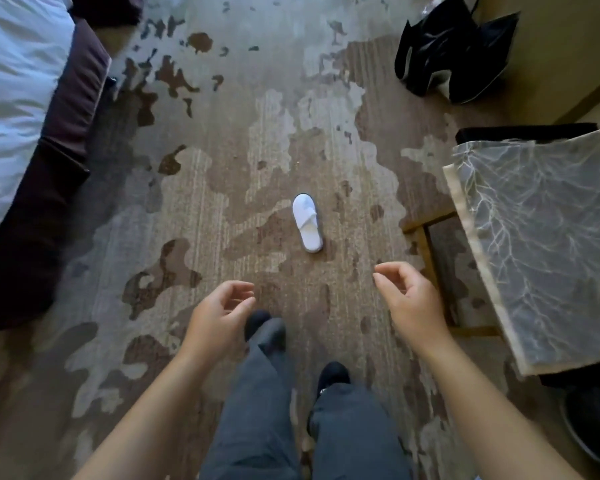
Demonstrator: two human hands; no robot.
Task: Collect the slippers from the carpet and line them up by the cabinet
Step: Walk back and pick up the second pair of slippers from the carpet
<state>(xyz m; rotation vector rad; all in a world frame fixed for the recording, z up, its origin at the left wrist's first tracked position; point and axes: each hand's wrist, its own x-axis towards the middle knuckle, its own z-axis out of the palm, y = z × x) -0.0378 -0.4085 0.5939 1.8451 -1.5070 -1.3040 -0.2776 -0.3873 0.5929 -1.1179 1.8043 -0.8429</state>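
Standing on the carpet (222,174), looking down past my own legs. Grey trousers, dark footwear, left foot a step ahead of the right.

One white slipper (307,222) lies on the carpet straight ahead of me, roughly mid-floor. Toe end points away from me, heel end toward me, sole down. It sits alone, touching nothing else. I see only this one slipper.

My left hand (219,317) is held out in front at about waist level, palm turned inward, fingers loosely curled and parted, holding nothing. My right hand (407,299) mirrors it on the other side, fingers (383,271) slightly bent and apart, also empty. Both hands are well short of the slipper; it lies beyond and between them, a little nearer my right hand.

Left edge: bed (18,98) with white bedding and a dark band along its side. Right edge: a counter (548,237) with a grey, white-veined marble-look top, light trim along its rim; a wooden frame shows beneath it. Upper right: a crumpled black bag (454,53) on the floor against a tan cabinet (561,46).

Carpet pattern is brown with pale grey patches and dark blotches.
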